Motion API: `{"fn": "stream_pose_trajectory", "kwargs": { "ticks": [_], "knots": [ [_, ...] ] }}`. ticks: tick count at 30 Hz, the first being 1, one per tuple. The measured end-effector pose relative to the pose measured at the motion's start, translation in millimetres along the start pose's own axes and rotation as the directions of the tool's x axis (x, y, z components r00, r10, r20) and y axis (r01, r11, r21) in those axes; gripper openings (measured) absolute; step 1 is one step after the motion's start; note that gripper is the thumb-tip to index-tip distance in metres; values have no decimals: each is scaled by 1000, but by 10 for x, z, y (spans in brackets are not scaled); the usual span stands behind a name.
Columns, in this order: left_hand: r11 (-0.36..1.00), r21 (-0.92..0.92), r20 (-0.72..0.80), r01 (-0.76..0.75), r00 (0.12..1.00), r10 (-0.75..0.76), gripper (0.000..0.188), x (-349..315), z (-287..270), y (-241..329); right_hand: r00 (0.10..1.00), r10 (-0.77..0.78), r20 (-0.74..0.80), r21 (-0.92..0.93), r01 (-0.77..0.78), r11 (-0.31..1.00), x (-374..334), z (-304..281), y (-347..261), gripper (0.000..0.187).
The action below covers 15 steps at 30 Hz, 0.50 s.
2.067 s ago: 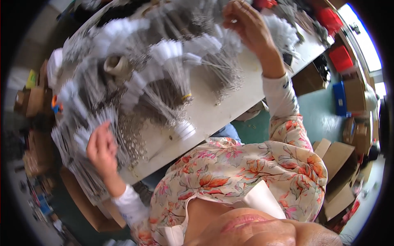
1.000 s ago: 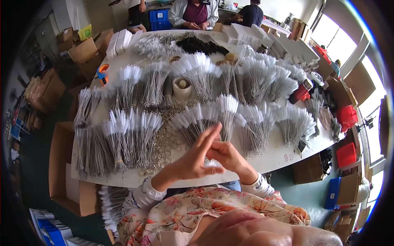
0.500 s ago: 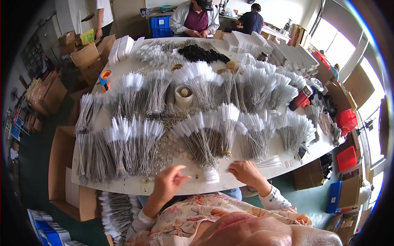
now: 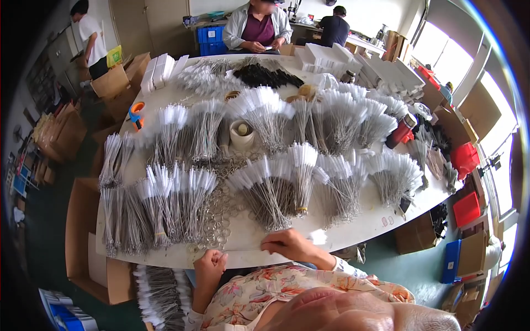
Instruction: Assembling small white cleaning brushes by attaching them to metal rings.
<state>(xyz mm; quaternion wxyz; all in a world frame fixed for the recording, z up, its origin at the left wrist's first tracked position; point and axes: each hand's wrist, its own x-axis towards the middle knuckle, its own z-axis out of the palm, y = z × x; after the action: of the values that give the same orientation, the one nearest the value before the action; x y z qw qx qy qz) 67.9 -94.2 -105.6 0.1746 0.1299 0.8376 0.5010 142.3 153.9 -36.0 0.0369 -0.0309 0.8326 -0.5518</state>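
My left hand (image 4: 210, 267) is at the table's front edge, fingers curled together; whatever is in them is too small to make out. To its right, my right hand (image 4: 287, 244) is closed just above the white tabletop. A blurred white bristle head (image 4: 318, 237) shows beside its wrist, seemingly a bottle brush held in that hand, its wire stem hidden. Beyond my hands stands a fanned bundle of wire-handled brushes (image 4: 268, 190). Loose metal rings (image 4: 216, 223) lie spread on the table beyond my left hand.
More brush bundles (image 4: 176, 193) stand in rows across the table (image 4: 331, 240). A roll of tape (image 4: 242, 135), an orange-and-blue tape dispenser (image 4: 136, 115) and a red flask (image 4: 401, 131) stand among them. An open carton (image 4: 83, 237) is at the left. A co-worker (image 4: 258, 30) sits opposite.
Both hands have moved: the left lower and leftward to the table edge, the right leftward. The white brush heads seen near the right hand have shifted. At the back left, a standing person comes more into view.
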Motion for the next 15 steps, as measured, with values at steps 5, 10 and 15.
{"fn": "stream_pose_trajectory", "kwargs": {
  "ticks": [5, 10, 15],
  "knots": [
    [995, 88, -60, 54, 997, -48, 19, 102, 76, 127, 980, -176, 89, -202, 191, 960, 234, 335, -20, 11],
    [991, 128, -34, -36, 999, 40, 20, 138, 62, 123, 970, -220, 101, -189, 236, 953, 293, 508, 22, 11],
    [828, -527, -56, -193, 980, 193, 9, 122, 54, 164, 981, -193, 32, -313, 194, 930, 299, 469, -40, 11]
  ]
}}
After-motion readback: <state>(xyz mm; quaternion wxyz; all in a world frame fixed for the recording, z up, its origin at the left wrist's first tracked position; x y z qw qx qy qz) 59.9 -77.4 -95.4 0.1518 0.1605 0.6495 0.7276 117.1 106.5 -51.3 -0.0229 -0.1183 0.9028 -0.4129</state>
